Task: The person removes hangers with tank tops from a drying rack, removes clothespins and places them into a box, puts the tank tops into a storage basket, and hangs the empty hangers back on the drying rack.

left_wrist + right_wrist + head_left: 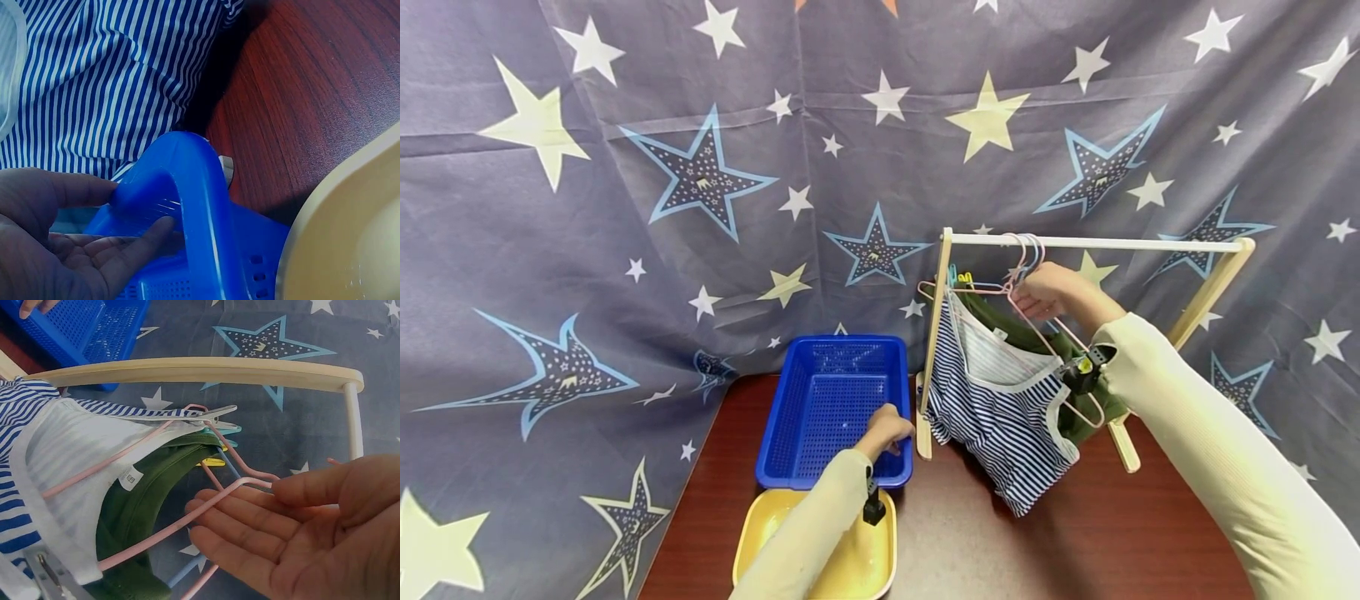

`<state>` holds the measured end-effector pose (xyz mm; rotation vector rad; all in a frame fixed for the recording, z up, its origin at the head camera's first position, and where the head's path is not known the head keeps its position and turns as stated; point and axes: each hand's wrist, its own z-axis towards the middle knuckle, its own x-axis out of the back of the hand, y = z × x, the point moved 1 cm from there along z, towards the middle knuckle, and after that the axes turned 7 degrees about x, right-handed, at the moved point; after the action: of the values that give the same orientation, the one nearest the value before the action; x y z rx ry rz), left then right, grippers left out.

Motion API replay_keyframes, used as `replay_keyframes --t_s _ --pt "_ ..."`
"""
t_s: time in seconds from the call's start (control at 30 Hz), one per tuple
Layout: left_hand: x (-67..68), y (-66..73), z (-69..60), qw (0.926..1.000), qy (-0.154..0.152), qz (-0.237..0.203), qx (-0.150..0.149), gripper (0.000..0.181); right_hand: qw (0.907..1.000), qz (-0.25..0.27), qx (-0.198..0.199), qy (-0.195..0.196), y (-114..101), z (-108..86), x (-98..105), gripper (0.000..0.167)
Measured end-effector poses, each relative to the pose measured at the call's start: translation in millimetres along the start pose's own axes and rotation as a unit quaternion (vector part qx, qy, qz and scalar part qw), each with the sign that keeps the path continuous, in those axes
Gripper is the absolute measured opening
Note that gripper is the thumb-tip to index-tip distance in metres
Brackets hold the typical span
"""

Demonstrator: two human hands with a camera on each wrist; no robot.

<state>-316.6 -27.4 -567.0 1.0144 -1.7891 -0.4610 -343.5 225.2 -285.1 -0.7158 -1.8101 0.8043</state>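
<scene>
In the head view my right hand point(1043, 292) is at the neck of a pink hanger point(181, 519), thumb over the wire and fingers behind it, pinching it. A navy-and-white striped top point(1000, 417) hangs from this hanger, clipped by a grey clothespin point(50, 575). Behind it hangs a dark green garment point(144, 494) with teal and yellow clothespins. My left hand point(889, 427) is at the right rim of the blue basket point(206, 206), its fingers loose and parted. One finger lies against the rim, the others over the basket's inside; no firm grip shows.
A wooden clothes rack with a white bar point(1135, 243) stands on the reddish-brown table point(1120, 533). In front of the blue basket is a yellow basin point(868, 558), partly under my left forearm. A grey star-patterned cloth point(625, 333) hangs behind everything.
</scene>
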Motion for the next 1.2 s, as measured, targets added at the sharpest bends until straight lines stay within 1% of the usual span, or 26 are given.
replay_keyframes --t_s 0.13,0.27,0.37,0.47,0.53,0.6,0.87,1.07,1.2 --pt "1.2 -0.3 -0.1 1.0000 0.000 -0.002 -0.005 0.022 0.9997 0.007 -0.003 -0.022 0.9 3.5 -1.8 0.015" --pt "1.8 0.2 0.1 0.9999 0.004 0.006 -0.008 0.022 0.9996 -0.001 -0.006 -0.029 0.9 5.6 -4.5 0.017" --pt "1.6 0.4 0.6 0.9998 0.008 0.013 -0.009 0.022 0.9993 -0.020 -0.011 -0.030 2.0 7.3 -5.8 0.027" --pt "1.3 0.7 0.3 0.9997 0.010 0.017 -0.011 0.022 0.9984 -0.037 -0.015 -0.041 3.9 9.0 -5.9 0.038" --pt "0.9 0.5 -0.2 0.9997 0.011 0.019 -0.013 0.021 0.9977 -0.039 -0.019 -0.052 5.0 9.9 -6.0 0.041" --pt "0.7 0.3 -0.5 0.9997 0.010 0.019 -0.013 0.020 0.9973 -0.029 -0.022 -0.064 6.4 11.4 -6.2 0.042" --pt "0.5 -1.3 -2.3 0.9997 0.011 0.014 -0.017 0.021 0.9965 0.020 -0.027 -0.076 12.1 19.1 -4.8 0.036" --pt "0.8 -1.6 -3.7 0.9997 0.012 0.011 -0.020 0.021 0.9957 0.022 -0.031 -0.085 9.9 20.0 -3.2 0.029" --pt "1.1 -1.5 -4.2 0.9996 0.012 0.013 -0.021 0.021 0.9958 0.026 -0.032 -0.082 8.3 20.7 -3.9 0.025"
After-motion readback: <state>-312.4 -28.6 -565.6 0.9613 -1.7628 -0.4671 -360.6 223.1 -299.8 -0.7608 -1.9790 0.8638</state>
